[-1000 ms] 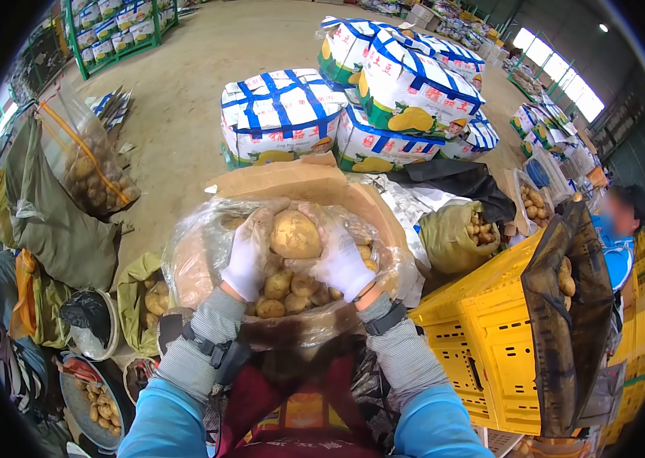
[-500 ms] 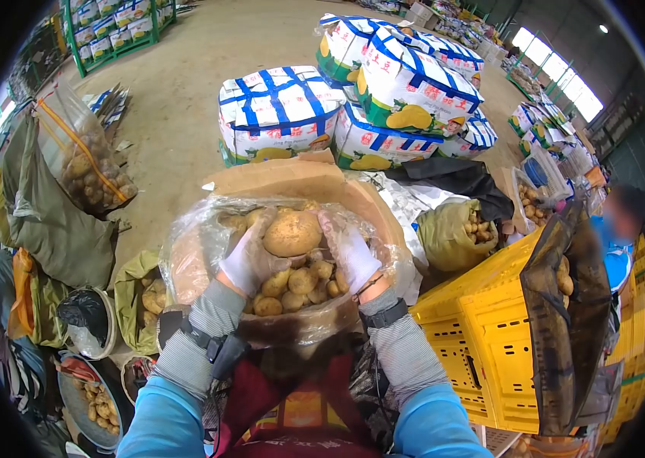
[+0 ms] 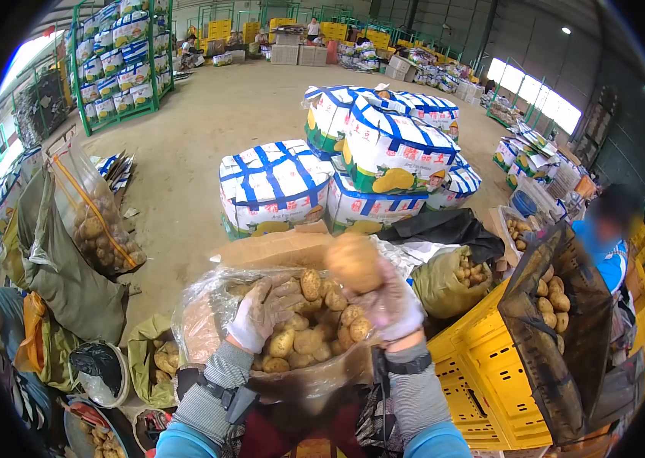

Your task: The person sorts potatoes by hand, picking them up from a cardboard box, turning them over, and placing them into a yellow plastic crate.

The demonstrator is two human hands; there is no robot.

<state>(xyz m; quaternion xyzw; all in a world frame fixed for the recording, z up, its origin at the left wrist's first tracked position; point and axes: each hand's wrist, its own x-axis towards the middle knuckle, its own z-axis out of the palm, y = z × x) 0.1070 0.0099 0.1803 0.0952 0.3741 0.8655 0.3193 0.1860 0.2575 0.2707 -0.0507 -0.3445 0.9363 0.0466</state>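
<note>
A clear plastic bag (image 3: 200, 324) full of potatoes (image 3: 315, 324) sits open in a cardboard box (image 3: 277, 248) right in front of me. My right hand (image 3: 395, 305), in a white glove, grips one large potato (image 3: 353, 261) and holds it above the bag's right side; it looks blurred. My left hand (image 3: 255, 317), also gloved, rests with spread fingers on the potatoes at the bag's left side, holding nothing.
Yellow crates (image 3: 490, 366) with a dark net bag of potatoes (image 3: 555, 305) stand at my right, beside a person in blue (image 3: 605, 256). Stacked blue-and-white sacks (image 3: 338, 168) lie ahead on the concrete floor. Green sacks and a hanging bag of potatoes (image 3: 97, 221) crowd the left.
The large potato, held between both hands over the bag, is now in my right hand alone, up and to the right. My left hand dropped onto the pile. The view tilted up.
</note>
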